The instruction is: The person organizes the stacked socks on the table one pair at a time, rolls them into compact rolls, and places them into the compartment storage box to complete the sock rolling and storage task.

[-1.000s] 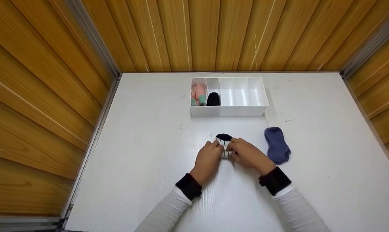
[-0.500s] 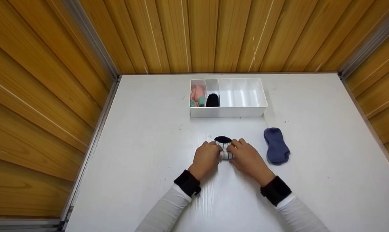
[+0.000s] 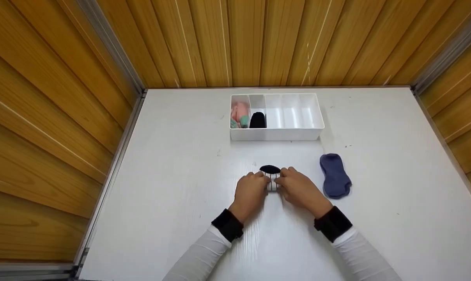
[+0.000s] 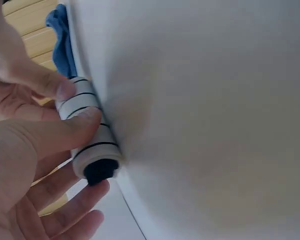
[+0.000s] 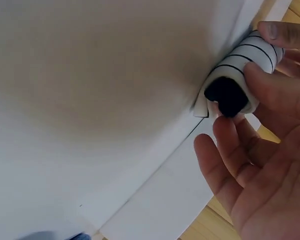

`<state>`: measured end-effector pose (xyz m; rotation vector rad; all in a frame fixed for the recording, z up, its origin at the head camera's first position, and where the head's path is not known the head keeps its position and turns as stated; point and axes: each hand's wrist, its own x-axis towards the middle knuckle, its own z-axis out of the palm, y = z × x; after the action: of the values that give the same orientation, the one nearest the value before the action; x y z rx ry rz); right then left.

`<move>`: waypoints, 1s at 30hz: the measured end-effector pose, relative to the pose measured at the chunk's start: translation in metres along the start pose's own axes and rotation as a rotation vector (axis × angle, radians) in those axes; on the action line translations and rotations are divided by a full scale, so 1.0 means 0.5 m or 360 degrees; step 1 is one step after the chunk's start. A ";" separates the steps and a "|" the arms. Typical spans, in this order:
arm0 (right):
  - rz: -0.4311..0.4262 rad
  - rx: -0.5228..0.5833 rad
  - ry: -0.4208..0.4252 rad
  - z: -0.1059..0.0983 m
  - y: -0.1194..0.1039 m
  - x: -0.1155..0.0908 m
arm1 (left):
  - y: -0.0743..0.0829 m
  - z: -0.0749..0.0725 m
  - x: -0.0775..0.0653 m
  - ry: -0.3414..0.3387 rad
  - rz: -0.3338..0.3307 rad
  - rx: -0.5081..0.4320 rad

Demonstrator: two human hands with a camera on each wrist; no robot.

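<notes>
A white sock with thin black stripes and a dark end (image 3: 270, 169) lies on the table in front of me, rolled up at its near part. My left hand (image 3: 251, 193) pinches the roll from the left, and my right hand (image 3: 302, 192) from the right. In the left wrist view the thumb presses on the striped roll (image 4: 92, 127), whose end shows dark fabric inside. From the right wrist, the same striped sock (image 5: 250, 55) appears as a thick cylinder between thumb and fingers. A pair of blue socks (image 3: 335, 176) lies flat beside my right hand.
Behind the hands stands a white divided box (image 3: 276, 134). Pink and green socks (image 3: 241, 113) fill its leftmost compartment, with a black sock bundle (image 3: 258, 120) in the one beside it. Wood-patterned panels (image 3: 247, 43) border the white table (image 3: 173, 156) at the back and sides.
The striped sock's flat part has grown shorter as the roll moved slightly away from me. Both hands have stayed on it, fingers shifting a little. Box and blue socks have not moved.
</notes>
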<state>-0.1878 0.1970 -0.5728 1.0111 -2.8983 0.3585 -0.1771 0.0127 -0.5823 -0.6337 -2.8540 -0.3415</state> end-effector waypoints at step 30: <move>0.0024 -0.0018 0.0095 0.007 0.002 0.010 | -0.024 -0.003 0.018 -0.0093 -0.0100 -0.0284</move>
<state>-0.1924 0.1940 -0.5760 0.9601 -2.8529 0.3662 -0.1903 0.0053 -0.5809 -0.5948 -2.9265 -0.6028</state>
